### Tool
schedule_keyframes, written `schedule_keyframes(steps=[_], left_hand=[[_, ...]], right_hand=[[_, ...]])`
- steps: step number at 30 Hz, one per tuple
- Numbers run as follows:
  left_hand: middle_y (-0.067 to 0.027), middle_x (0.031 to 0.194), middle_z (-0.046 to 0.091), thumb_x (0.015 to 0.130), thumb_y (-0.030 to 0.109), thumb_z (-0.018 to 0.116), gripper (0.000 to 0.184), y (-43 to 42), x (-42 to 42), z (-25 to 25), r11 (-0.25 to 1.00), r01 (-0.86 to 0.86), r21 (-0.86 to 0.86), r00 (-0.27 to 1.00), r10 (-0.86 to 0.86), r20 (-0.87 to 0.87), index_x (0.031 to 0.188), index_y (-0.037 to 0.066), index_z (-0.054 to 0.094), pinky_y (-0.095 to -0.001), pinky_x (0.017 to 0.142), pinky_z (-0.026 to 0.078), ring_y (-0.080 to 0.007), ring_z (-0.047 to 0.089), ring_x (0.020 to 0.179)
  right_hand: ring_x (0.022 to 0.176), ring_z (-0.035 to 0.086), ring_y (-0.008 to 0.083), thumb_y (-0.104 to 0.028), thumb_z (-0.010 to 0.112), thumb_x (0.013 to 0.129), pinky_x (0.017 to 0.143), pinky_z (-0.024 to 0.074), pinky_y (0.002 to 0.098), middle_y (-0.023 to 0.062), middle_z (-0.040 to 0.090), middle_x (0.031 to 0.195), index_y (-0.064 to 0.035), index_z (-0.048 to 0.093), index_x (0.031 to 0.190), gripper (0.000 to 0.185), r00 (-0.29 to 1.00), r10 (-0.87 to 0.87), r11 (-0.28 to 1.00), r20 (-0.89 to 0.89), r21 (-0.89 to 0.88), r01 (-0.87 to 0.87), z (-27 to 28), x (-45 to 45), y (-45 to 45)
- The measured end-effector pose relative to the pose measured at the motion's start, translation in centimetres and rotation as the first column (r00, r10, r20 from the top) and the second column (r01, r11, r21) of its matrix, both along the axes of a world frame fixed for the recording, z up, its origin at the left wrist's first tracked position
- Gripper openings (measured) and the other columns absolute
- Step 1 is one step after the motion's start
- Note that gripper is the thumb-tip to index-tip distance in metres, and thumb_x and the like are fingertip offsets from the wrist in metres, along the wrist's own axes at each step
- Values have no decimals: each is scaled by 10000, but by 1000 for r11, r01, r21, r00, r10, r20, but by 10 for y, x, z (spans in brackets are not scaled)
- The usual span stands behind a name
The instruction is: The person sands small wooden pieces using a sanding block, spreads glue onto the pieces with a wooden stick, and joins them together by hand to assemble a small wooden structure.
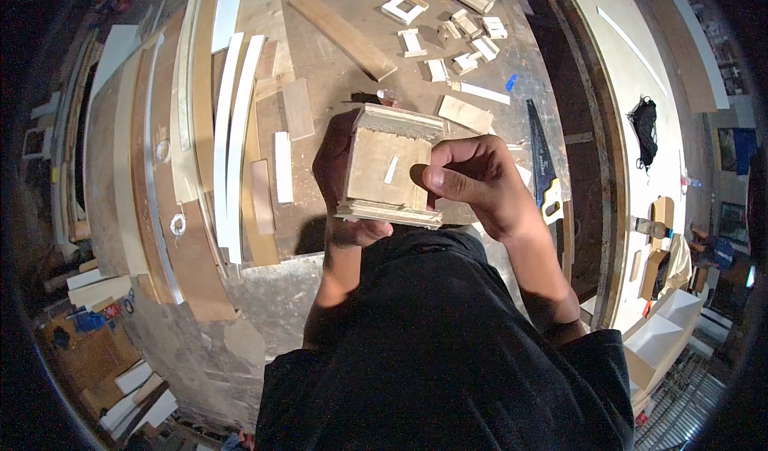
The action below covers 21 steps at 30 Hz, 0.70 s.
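A small open wooden box of pale plywood is held up in front of my body, above the worktable. My left hand grips it from the left and from below, its thumb under the lower edge and most fingers hidden behind. A short white strip shows on the box's inner panel. My right hand is at the box's right side, thumb and curled fingers closed at its edge. Whether a small piece is pinched between those fingertips is hidden.
Several small wooden frames and pieces lie at the far side of the worktable. A handsaw with a yellow-and-black handle rests at the right. Long boards and white strips fill the left. A black cloth lies on the right-hand panel.
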<state>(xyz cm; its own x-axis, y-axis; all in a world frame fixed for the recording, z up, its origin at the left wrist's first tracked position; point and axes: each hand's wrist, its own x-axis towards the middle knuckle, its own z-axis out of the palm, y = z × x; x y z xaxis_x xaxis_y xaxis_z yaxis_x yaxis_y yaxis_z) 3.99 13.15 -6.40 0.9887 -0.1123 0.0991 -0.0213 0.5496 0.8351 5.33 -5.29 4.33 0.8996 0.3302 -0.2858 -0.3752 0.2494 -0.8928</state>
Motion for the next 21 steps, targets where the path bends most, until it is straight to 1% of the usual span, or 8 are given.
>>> schedule_keyframes(steps=[2, 4, 7, 21], left_hand=[[-221, 1357, 486, 553, 779, 706, 1191, 0, -1, 1, 1000, 0, 28, 1000, -1, 16, 1452, 78, 360, -519, 993, 452, -380, 526, 1198], [-220, 1353, 488, 554, 772, 711, 1183, 1, -2, 2, 999, -1, 53, 999, -1, 33, 1446, 76, 366, -515, 989, 453, -378, 528, 1194], [-219, 1348, 491, 555, 760, 718, 1170, 0, -2, 5, 997, -3, 80, 998, -1, 59, 1437, 73, 374, -509, 982, 454, -375, 530, 1188], [-211, 1322, 507, 562, 706, 753, 1110, -3, 0, 19, 979, -27, 202, 985, -8, 170, 1397, 58, 412, -484, 949, 459, -361, 542, 1161]], right_hand=[[654, 642, 136, -127, 748, 868, 640, 520, 273, 82, 688, 731, 51, 707, 861, 183, 1000, 4, 1000, -7, -5, -4, -2, 0, -1], [650, 643, 141, -128, 754, 851, 641, 522, 272, 77, 688, 731, 41, 705, 846, 176, 999, -10, 998, -42, 64, 13, -4, 0, -1], [650, 644, 147, -119, 755, 836, 639, 521, 274, 73, 689, 736, 34, 704, 837, 162, 998, -42, 996, -55, 77, 46, -6, -2, -2], [666, 645, 148, -114, 738, 840, 634, 523, 278, 78, 689, 759, 43, 706, 873, 164, 999, -19, 992, -33, 121, 23, -10, -2, -8]])
